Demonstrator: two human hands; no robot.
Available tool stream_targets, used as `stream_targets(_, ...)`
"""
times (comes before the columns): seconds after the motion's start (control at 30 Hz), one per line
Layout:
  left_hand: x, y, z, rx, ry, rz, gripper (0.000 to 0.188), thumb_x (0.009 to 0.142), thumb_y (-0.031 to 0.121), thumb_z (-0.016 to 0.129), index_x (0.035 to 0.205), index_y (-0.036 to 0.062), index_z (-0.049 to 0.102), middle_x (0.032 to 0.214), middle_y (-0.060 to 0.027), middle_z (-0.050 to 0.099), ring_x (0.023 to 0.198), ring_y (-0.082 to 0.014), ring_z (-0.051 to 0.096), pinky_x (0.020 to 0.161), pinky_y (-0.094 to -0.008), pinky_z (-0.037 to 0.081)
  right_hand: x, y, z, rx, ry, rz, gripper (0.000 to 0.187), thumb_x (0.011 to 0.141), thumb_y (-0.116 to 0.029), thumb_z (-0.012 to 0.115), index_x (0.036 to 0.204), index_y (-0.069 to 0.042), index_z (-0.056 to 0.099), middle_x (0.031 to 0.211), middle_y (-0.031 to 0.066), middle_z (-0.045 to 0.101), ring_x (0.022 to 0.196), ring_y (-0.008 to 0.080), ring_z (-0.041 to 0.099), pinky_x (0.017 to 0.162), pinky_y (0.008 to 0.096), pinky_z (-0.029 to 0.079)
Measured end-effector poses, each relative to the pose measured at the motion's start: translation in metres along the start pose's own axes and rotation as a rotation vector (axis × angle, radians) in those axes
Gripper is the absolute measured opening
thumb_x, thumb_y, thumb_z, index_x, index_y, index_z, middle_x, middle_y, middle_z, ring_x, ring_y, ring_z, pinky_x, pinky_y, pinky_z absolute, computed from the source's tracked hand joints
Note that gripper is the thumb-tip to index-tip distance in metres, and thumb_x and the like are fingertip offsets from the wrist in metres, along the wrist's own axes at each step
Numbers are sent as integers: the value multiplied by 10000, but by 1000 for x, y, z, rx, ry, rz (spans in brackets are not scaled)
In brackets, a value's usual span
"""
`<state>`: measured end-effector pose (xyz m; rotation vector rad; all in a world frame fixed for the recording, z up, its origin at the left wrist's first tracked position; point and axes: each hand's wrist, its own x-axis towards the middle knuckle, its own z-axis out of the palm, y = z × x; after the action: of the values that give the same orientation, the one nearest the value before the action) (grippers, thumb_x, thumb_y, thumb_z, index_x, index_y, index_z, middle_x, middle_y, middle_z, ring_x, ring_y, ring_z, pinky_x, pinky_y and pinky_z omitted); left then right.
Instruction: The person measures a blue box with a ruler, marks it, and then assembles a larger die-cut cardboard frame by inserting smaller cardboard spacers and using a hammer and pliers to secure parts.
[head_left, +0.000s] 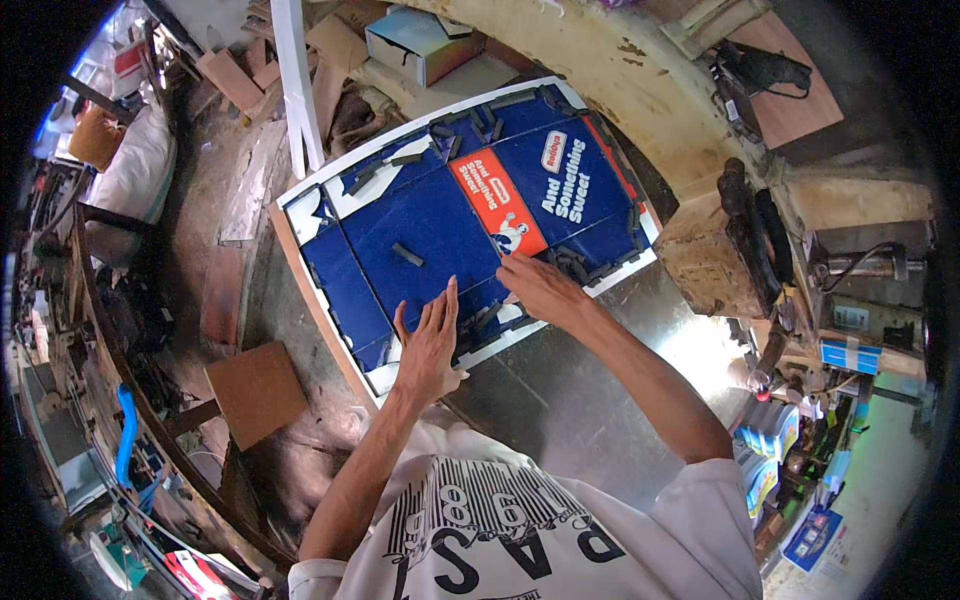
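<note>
A flat board with a blue printed sheet [345, 235] on it lies in front of me, its white border showing along the edges. An orange-red printed panel [490, 190] crosses its middle. Short dark strips are scattered over the sheet, one lone strip [407, 254] left of the panel, others bunched beside my right hand. My right hand [535, 285] is closed, its fingertips pressed together at the lower end of the panel; whatever they hold is too small to make out. My left hand [430, 345] rests over the sheet's near edge, fingers stretched and apart, holding nothing.
Past the board's far edge sits an open cardboard box [420, 48]. A worn wooden block [710, 250] stands close to the right corner. A brown square panel [257, 393] lies at left, near a curved rail. White strips [296, 90] hang at the far left corner.
</note>
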<state>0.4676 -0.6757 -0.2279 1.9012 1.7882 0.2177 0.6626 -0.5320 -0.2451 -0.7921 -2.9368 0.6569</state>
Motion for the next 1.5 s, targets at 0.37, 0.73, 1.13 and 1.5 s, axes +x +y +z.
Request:
stream_targets(0.37,0,2,12,29,120,20,1419,401,157,907,1538,6,72,1393,-107,436,1266,-244,464,1126,-585,158,-37,-13,-44,373,-29,42,113,816,-27,640,870,9,548,875,145,556,826,344,578,737,436,472)
stream_targets(0.73,18,32,25,-225,246,172,959,629,317,850,1432,117,366,1295,-86,525,1240,-287,458,1030,-545,256,-113,-23,55,678,683,594,90,903,-79,622,976,-29,605,897,57,676,747,149,642,656,286,497)
stream_targets(1.13,40,42,67,-309,135,106,820,719,92,756,1413,94,318,1081,-15,685,1128,-292,551,957,-549,277,-63,-66,75,284,709,883,175,807,-23,674,958,11,592,928,201,602,892,403,587,775,473,451)
stream_targets(1.5,42,55,54,-237,218,126,848,673,-13,728,1419,-22,325,996,-119,607,995,-270,541,859,-428,300,-62,-70,79,308,801,861,328,685,75,708,948,2,525,943,197,558,884,409,573,744,473,454)
